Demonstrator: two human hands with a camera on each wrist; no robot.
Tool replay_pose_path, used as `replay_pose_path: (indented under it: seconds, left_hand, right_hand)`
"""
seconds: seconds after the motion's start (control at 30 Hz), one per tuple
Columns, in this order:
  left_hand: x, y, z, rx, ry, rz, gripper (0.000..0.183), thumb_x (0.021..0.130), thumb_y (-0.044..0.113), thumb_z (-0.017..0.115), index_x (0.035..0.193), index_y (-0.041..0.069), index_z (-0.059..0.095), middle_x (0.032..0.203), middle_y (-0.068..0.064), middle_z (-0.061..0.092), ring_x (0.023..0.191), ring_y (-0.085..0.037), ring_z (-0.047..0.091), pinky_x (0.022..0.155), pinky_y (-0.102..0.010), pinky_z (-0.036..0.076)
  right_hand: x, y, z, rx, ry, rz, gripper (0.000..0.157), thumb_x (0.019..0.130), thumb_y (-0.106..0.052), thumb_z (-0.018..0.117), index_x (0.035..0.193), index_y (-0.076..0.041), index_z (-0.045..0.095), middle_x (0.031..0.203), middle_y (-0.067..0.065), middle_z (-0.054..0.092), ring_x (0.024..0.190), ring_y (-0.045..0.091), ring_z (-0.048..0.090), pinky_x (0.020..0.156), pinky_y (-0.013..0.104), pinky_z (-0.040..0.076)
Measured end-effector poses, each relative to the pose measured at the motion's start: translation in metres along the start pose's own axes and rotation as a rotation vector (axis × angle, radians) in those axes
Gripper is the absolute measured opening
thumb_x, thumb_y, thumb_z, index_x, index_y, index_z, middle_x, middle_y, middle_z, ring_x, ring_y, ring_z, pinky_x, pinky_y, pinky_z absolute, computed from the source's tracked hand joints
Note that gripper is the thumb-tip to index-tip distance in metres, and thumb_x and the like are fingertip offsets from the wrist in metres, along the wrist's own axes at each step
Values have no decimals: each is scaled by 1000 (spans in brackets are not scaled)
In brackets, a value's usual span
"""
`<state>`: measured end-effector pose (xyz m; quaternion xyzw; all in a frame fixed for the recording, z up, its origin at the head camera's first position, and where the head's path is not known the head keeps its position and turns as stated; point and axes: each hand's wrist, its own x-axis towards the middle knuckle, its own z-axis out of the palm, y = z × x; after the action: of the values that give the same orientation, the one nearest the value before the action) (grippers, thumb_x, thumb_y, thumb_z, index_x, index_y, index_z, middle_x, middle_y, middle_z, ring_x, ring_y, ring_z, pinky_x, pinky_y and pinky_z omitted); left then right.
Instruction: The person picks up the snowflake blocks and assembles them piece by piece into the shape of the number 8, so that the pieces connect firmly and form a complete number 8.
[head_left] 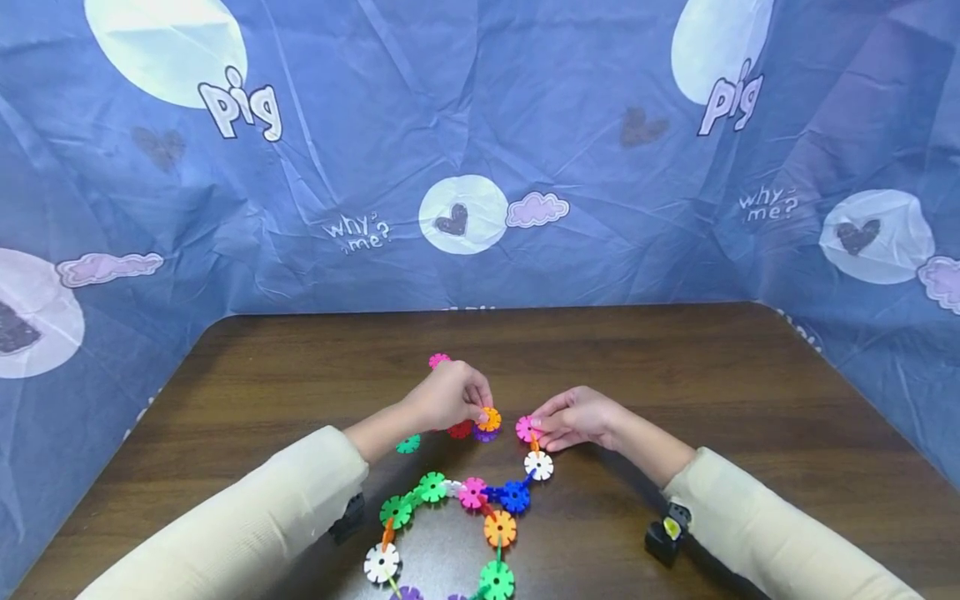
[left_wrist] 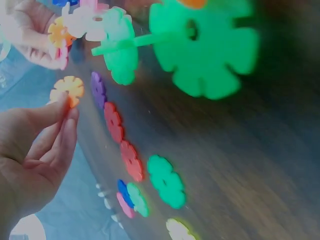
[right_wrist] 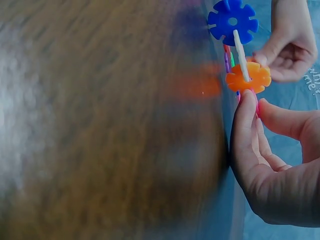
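Note:
Between thumb and fingers my left hand (head_left: pixel 456 395) pinches an orange notched plastic disc (head_left: pixel 490 418), held just above the table. A short way to the right, my right hand (head_left: pixel 581 419) pinches a pink disc (head_left: pixel 527 428) at the end of a linked chain. Below it an orange disc (right_wrist: pixel 248 77), seen edge-on in the head view, joins the pink one to a white disc (head_left: pixel 538 466). A blue disc (head_left: pixel 514 497) follows, where the chain meets a ring of interlocked discs. The two hands' discs are apart from each other.
The ring includes green (head_left: pixel 395 512), white (head_left: pixel 382 562) and orange (head_left: pixel 500 528) discs and runs off the head view's bottom edge. Loose discs lie by the left hand: purple (left_wrist: pixel 98 90), red (left_wrist: pixel 114 122), green (left_wrist: pixel 166 181) and others. A printed blue cloth (head_left: pixel 465 125) hangs behind the brown table (head_left: pixel 697 367).

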<state>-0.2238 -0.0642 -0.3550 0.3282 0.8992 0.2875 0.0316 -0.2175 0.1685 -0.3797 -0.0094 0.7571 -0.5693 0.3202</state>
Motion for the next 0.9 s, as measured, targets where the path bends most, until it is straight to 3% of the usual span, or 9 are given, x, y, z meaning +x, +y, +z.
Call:
replay_pose_path:
  seconds: [0.3,0.67,0.9]
  left_hand:
    - [20,10,10,40,0,37,11,76,3,79,72,5,69,73,-6,73,67,-12,67,64,-15,55]
    - [21,16,14,44,3,98,5,76,1,78,78,2,74,77,-9,75,71,-15,70,67,-17,57]
    - [22,16,18,44,33,56,6,75,4,80,79,3,76,77,-8,75,68,-13,69,63,-14,55]
  right_hand:
    - [1,1,-1,9,13,12,33,93,-9,62,119,12,59,73,0,69,64,8,66,69,26,60]
    - [0,-2,3,30,46,21,31,93,-4,60,117,15,59,70,1,67,62,7,65,67,25,60]
    - [-2,-3,6,59,79,11,30,93,0,58,116,19,58,66,1,67,60,8,65,65,25,60]
